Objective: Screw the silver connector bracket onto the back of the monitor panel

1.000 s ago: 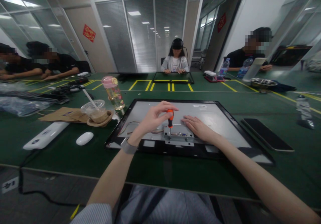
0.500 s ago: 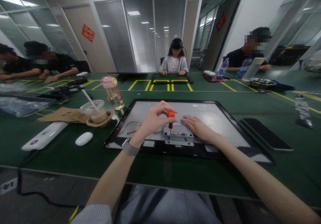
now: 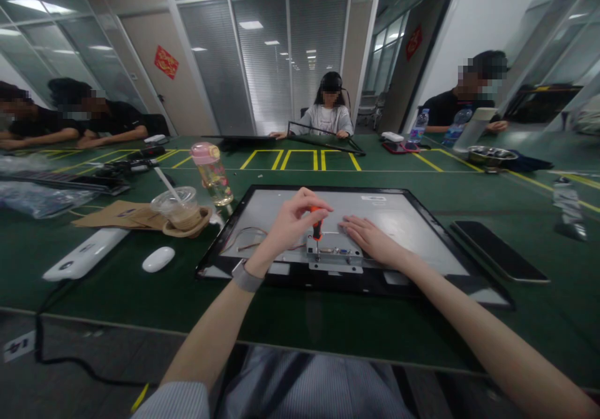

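A flat monitor panel (image 3: 412, 219) lies face down on the green table, its grey metal back up. Near its front edge sits a small metal connector bracket (image 3: 335, 257). My left hand (image 3: 288, 225) grips an orange-handled screwdriver (image 3: 317, 224) that stands upright with its tip on the bracket's left end. My right hand (image 3: 372, 239) lies flat, fingers apart, on the panel just right of the bracket, holding nothing. Thin wires (image 3: 244, 237) run across the panel to the left.
Left of the panel are a white mouse (image 3: 158, 259), a white long device (image 3: 84, 254), a plastic cup with a straw (image 3: 177, 206) and a pink-capped bottle (image 3: 213, 172). A dark phone (image 3: 499, 251) lies to the right. Other people sit around the table.
My left fingers have shifted around the screwdriver handle, covering more of it. The person across the table has lifted one edge of their frame. My right hand has stayed put.
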Motion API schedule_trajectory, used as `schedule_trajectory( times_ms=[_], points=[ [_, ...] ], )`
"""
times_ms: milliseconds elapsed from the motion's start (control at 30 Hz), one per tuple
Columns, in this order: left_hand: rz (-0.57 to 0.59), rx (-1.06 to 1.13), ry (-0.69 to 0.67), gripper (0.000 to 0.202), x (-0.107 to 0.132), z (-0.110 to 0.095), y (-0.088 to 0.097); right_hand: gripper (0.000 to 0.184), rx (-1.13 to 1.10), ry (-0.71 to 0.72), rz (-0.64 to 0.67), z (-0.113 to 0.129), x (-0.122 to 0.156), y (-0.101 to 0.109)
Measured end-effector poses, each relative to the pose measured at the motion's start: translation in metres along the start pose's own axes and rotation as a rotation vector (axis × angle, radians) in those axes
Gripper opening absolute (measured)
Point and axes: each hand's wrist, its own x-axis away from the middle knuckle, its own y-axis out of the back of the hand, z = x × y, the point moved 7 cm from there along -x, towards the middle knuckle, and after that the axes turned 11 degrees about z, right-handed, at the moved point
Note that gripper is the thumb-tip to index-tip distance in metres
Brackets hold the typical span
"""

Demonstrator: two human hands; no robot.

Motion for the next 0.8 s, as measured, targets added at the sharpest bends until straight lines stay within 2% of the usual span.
schedule_trajectory(
  times_ms=[200,433,633,800],
  points=[
    [0.018,0.184,0.051,0.032,0.001,0.014,-0.005,0.059,-0.013,-0.014,0.006,0.001,0.0,0.001],
    [-0.028,0.047,0.048,0.017,0.001,0.005,-0.001,0.056,0.007,0.013,-0.015,-0.001,-0.001,-0.001],
    [0.021,0.239,0.058,0.029,0.0,0.014,-0.006,0.056,-0.002,-0.001,-0.019,-0.004,-0.002,-0.003],
    [-0.015,0.127,0.025,0.016,0.001,0.008,-0.003,0.055,0.005,0.016,-0.023,-0.003,-0.001,-0.002]
  ],
)
